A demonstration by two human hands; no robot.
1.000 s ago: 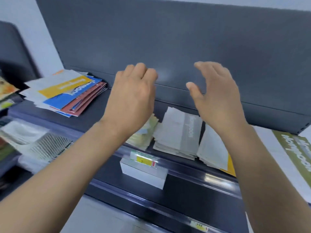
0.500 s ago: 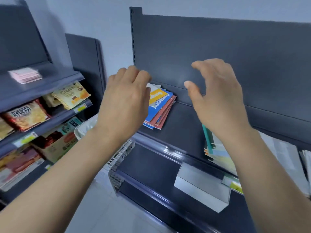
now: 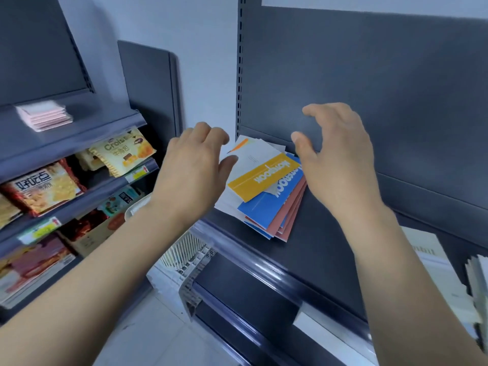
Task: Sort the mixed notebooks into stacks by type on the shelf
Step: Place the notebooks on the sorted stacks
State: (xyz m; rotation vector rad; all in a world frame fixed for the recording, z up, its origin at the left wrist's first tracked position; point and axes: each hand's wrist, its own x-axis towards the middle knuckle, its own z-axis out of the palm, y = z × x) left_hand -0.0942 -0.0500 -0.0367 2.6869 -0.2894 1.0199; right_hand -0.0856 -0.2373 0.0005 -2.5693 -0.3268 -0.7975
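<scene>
**A:** Head view: a person's left hand point(image 3: 195, 165) and right hand point(image 3: 340, 159) hover on either side of a mixed pile of notebooks point(image 3: 248, 165) on a dark grey shelf point(image 3: 330, 247). What are the hands holding?

**B:** Nothing. The left hand's fingers are loosely curled with the thumb out towards the pile's left edge. The right hand's fingers are bent and spread, and its thumb is near the pile's far right corner. I cannot tell whether either thumb touches paper.

**A:** And where does the pile lie?

**B:** At the left end of the shelf, close to the back panel point(image 3: 369, 75), fanned out unevenly. A yellow-banded notebook point(image 3: 260, 177) is on top, a blue notebook point(image 3: 264, 210) is under it, and salmon-coloured covers point(image 3: 289, 215) poke out below on the right.

**A:** Anything else on that shelf?

**B:** Pale notebooks point(image 3: 435, 265) lie well apart at the right edge, blurred.

**A:** And around it?

**B:** To the left, other shelves hold snack packets point(image 3: 121, 151), and a small pink stack point(image 3: 43, 114) sits on the shelf above them. A white basket point(image 3: 184, 252) is below the left forearm.
</scene>
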